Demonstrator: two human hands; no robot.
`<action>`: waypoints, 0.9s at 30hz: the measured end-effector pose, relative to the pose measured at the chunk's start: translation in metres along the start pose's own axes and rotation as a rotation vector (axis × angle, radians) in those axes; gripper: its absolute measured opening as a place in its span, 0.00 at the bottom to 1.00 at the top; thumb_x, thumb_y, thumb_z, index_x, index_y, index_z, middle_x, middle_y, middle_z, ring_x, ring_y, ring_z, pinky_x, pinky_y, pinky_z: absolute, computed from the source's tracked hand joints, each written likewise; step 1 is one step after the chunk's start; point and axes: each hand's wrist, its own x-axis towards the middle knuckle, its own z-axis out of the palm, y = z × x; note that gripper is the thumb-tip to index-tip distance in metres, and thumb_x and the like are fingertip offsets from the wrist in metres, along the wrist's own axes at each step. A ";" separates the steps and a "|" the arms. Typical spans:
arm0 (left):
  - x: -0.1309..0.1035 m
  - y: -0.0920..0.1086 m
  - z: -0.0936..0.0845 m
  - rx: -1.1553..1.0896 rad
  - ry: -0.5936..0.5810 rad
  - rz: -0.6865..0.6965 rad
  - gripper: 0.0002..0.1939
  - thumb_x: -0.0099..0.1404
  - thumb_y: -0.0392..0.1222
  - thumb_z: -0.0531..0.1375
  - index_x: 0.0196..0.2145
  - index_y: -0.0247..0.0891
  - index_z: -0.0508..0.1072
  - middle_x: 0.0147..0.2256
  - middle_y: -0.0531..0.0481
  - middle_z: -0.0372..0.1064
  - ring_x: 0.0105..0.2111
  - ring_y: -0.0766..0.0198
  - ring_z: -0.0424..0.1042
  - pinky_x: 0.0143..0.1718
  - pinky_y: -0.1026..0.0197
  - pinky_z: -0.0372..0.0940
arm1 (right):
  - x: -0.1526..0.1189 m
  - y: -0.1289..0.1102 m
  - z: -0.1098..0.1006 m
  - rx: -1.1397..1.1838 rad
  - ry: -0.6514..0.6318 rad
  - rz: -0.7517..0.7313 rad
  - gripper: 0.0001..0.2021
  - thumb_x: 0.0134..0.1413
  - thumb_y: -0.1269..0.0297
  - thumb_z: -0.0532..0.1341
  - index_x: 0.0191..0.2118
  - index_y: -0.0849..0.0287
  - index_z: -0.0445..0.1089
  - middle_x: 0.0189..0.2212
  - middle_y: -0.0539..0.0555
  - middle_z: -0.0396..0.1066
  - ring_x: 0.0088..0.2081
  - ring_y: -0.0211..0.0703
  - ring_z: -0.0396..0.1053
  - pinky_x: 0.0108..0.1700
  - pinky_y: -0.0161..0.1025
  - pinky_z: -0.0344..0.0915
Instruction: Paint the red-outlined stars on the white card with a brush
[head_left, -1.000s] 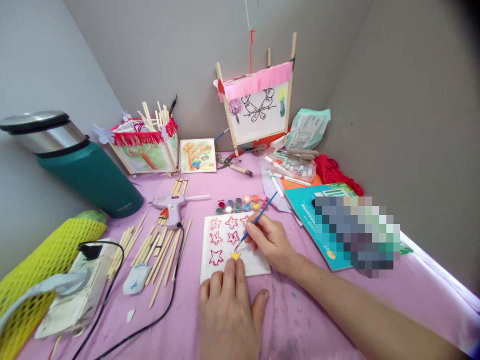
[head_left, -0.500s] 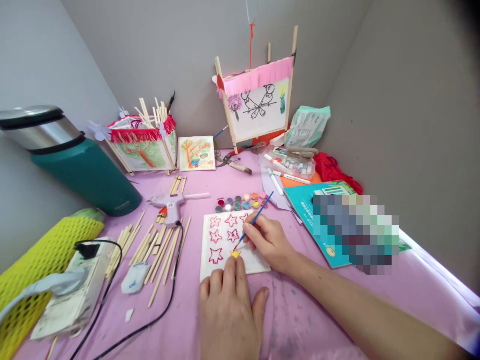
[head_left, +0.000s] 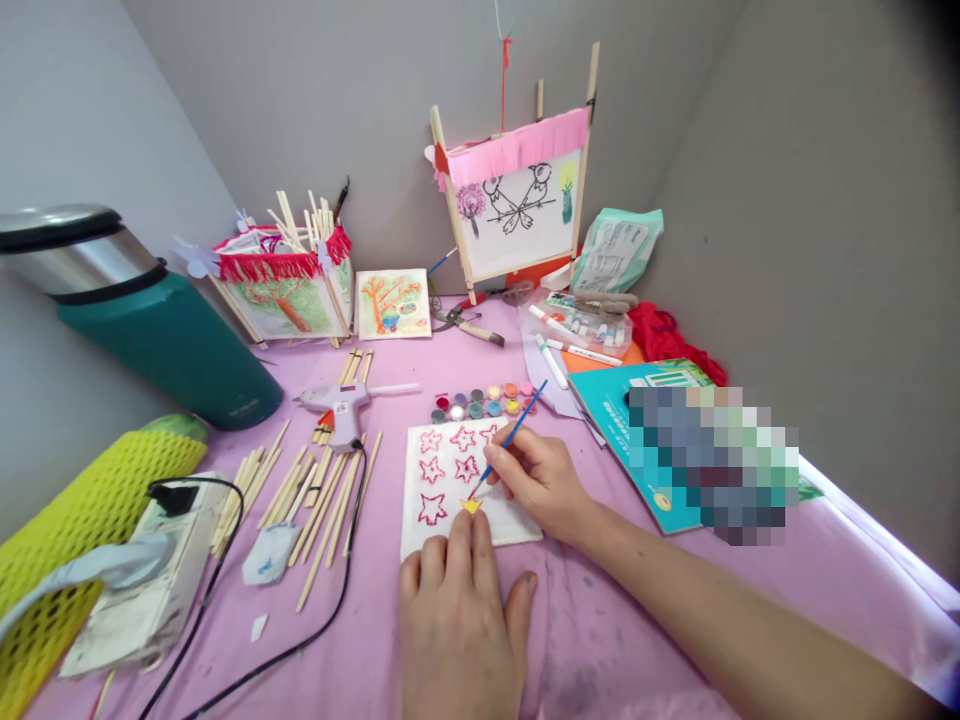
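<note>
A white sheet bearing several red star outlines lies on the purple tablecloth. My left hand rests flat with fingers stretched out, its fingertips pressing a small yellow star onto the sheet; part of the star is under the fingers. My right hand pinches a blue paintbrush, its tip touching down beside the star's upper edge. Just beyond the sheet stand two rows of small paint pots in several colours.
Left of the sheet lie a hot glue gun with its black cord, wooden sticks and a power strip. A teal bottle stands behind them. At right is a blue book; at the back hangs a lantern with pink fringe.
Both hands hold nearly the same place. The brush tip stays by the yellow star, and the whole view has shifted very slightly.
</note>
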 end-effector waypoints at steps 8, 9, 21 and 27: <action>0.000 0.000 0.000 -0.003 0.001 0.000 0.23 0.66 0.50 0.52 0.54 0.34 0.67 0.50 0.44 0.67 0.42 0.54 0.63 0.42 0.49 0.56 | -0.001 0.000 -0.001 -0.001 -0.039 -0.029 0.09 0.62 0.61 0.53 0.33 0.58 0.63 0.21 0.48 0.68 0.21 0.34 0.64 0.24 0.31 0.61; 0.000 0.000 0.000 -0.003 0.000 -0.002 0.23 0.66 0.50 0.52 0.54 0.34 0.67 0.50 0.44 0.67 0.42 0.54 0.63 0.42 0.49 0.56 | -0.001 0.000 -0.002 0.002 -0.042 -0.034 0.09 0.62 0.61 0.53 0.33 0.58 0.63 0.21 0.48 0.67 0.21 0.33 0.64 0.25 0.31 0.61; 0.000 -0.001 0.001 0.020 0.014 0.013 0.24 0.66 0.50 0.52 0.54 0.33 0.67 0.49 0.44 0.68 0.42 0.54 0.63 0.42 0.49 0.56 | -0.001 0.000 -0.003 0.000 -0.054 -0.055 0.08 0.63 0.63 0.51 0.33 0.58 0.62 0.21 0.47 0.66 0.22 0.34 0.64 0.27 0.31 0.61; 0.001 0.000 0.001 0.019 0.010 0.010 0.23 0.66 0.50 0.52 0.54 0.34 0.67 0.50 0.44 0.67 0.42 0.54 0.63 0.42 0.49 0.56 | -0.001 0.000 -0.003 -0.012 -0.056 -0.055 0.08 0.63 0.63 0.51 0.33 0.58 0.63 0.21 0.47 0.66 0.22 0.34 0.64 0.27 0.31 0.61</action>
